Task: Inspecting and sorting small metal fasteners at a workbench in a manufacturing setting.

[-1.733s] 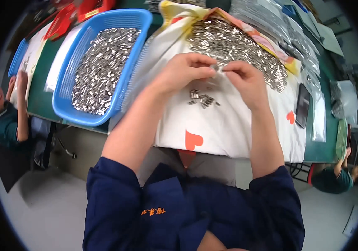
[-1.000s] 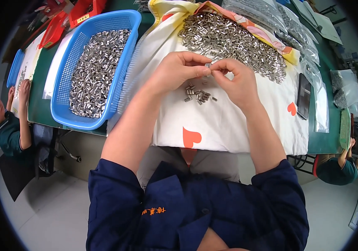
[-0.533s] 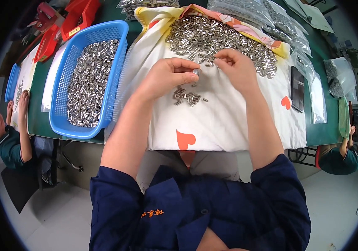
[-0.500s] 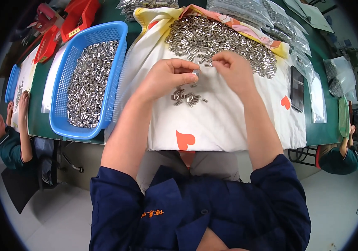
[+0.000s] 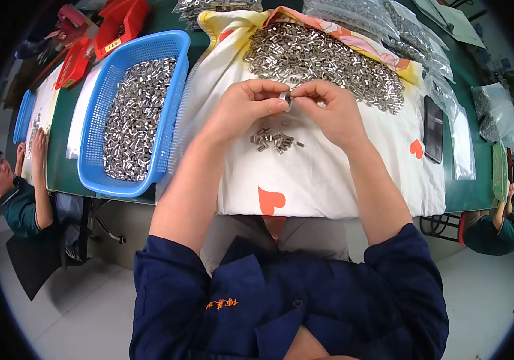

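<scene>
In front of me, my left hand (image 5: 243,109) pinches a short, round metal ring (image 5: 285,98) between thumb and fingertips, above the white cloth (image 5: 323,186). My right hand (image 5: 333,113) meets it from the other side. Its thumb and forefinger are pressed together at the ring's edge; whatever small piece they hold is mostly hidden. Below both hands lies a little group of small silver metal cylinders (image 5: 278,141). Just beyond them spreads a large pile of similar cylinders (image 5: 320,57) on the cloth.
A blue plastic basket (image 5: 183,51) full of metal cylinders stands at the left. Red bins (image 5: 116,36) sit behind it. Bags of metal parts (image 5: 416,45) line the far right, and a black phone (image 5: 432,129) lies on the right. Co-workers (image 5: 23,201) sit at either side.
My right hand has moved left from the pile's near edge, and its fingertips now meet the ring in my left hand. The view has shifted slightly.
</scene>
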A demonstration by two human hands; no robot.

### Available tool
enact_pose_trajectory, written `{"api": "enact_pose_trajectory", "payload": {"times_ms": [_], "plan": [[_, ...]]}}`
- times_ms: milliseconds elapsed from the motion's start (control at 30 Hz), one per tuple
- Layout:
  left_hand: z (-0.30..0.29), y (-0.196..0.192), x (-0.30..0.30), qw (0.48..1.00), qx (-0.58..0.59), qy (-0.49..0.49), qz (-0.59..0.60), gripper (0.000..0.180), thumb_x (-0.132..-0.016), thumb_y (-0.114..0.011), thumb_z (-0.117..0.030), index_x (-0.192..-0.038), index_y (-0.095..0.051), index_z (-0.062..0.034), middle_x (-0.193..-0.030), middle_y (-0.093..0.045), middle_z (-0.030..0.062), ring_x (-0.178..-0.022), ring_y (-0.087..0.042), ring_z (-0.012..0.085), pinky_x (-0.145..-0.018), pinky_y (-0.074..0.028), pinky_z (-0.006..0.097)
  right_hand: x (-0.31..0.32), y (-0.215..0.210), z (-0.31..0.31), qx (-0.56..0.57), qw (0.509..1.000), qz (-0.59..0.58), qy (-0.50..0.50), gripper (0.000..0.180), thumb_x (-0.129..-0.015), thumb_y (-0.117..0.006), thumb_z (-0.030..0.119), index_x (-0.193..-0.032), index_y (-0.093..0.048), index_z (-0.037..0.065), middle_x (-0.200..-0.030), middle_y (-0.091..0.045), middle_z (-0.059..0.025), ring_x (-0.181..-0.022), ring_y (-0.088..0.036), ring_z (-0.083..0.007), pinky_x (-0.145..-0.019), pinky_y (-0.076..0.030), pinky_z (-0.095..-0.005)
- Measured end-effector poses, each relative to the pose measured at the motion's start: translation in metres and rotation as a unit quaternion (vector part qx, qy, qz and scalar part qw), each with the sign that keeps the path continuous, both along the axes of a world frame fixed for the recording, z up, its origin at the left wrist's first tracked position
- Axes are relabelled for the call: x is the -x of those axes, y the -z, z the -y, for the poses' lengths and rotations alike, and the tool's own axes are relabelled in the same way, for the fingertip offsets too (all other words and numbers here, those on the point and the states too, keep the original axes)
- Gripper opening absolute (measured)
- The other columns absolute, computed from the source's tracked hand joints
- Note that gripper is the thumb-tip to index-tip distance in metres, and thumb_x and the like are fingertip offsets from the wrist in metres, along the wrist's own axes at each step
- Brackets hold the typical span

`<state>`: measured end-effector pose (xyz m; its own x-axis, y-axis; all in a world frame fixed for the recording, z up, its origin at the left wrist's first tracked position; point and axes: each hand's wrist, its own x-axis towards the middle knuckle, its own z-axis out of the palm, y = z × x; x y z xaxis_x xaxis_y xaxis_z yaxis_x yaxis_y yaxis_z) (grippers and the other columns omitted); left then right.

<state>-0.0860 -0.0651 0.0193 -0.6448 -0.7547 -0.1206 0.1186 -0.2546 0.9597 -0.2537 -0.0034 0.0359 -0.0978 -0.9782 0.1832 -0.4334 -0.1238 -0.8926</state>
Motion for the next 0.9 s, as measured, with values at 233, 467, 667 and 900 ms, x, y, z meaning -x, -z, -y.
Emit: {"api": "enact_pose_trajectory", "payload": {"times_ms": [233, 467, 667, 900], "plan": [[0.0, 0.001, 0.001, 1.0, -0.019, -0.015, 0.007, 0.028, -0.074, -0.065, -0.005, -0.1, -0.058, -0.0003, -0.08, -0.062, 0.0043, -0.068, -0.055, 0.0073, -0.062, -0.045, 0.019, -0.003, -0.004, -0.003, 0.054, 0.997, -0.046, -0.024, 0.009, -0.071, -0.059, 0.007, -0.078, -0.062, 0.003, -0.077, -0.062, -0.0068, -0.068, -0.058, -0.0159, -0.062, -0.046, -0.0267], [-0.002, 0.004, 0.002, 0.999, 0.037, -0.019, 0.025, 0.026, -0.074, -0.064, -0.004, -0.099, -0.059, 0.0008, -0.081, -0.063, 0.0054, -0.071, -0.058, 0.0085, -0.064, -0.046, 0.019, -0.007, 0.0, -0.005, 0.114, 0.975, -0.191, -0.008, 0.008, -0.071, -0.061, 0.008, -0.076, -0.06, 0.003, -0.073, -0.062, -0.006, -0.067, -0.058, -0.0155, -0.061, -0.045, -0.0262], [-0.004, -0.004, 0.0, 0.999, 0.027, 0.011, 0.046, 0.027, -0.074, -0.062, 0.001, -0.1, -0.057, 0.0033, -0.087, -0.062, 0.0071, -0.076, -0.059, 0.0099, -0.069, -0.047, 0.021, 0.004, -0.005, -0.002, -0.032, 0.997, -0.035, -0.053, 0.012, -0.071, -0.062, 0.01, -0.081, -0.061, 0.003, -0.068, -0.06, -0.0028, -0.062, -0.054, -0.011, -0.06, -0.044, -0.0236], [-0.012, 0.0, 0.01, 0.986, 0.096, 0.095, 0.096, 0.024, -0.071, -0.066, -0.002, -0.094, -0.061, 0.0018, -0.082, -0.063, 0.005, -0.073, -0.058, 0.0072, -0.066, -0.046, 0.019, 0.016, 0.026, 0.021, 0.126, 0.955, -0.261, 0.057, 0.012, -0.07, -0.061, 0.014, -0.08, -0.064, 0.01, -0.073, -0.057, -0.0064, -0.072, -0.053, -0.0224, -0.067, -0.043, -0.0329]]}}
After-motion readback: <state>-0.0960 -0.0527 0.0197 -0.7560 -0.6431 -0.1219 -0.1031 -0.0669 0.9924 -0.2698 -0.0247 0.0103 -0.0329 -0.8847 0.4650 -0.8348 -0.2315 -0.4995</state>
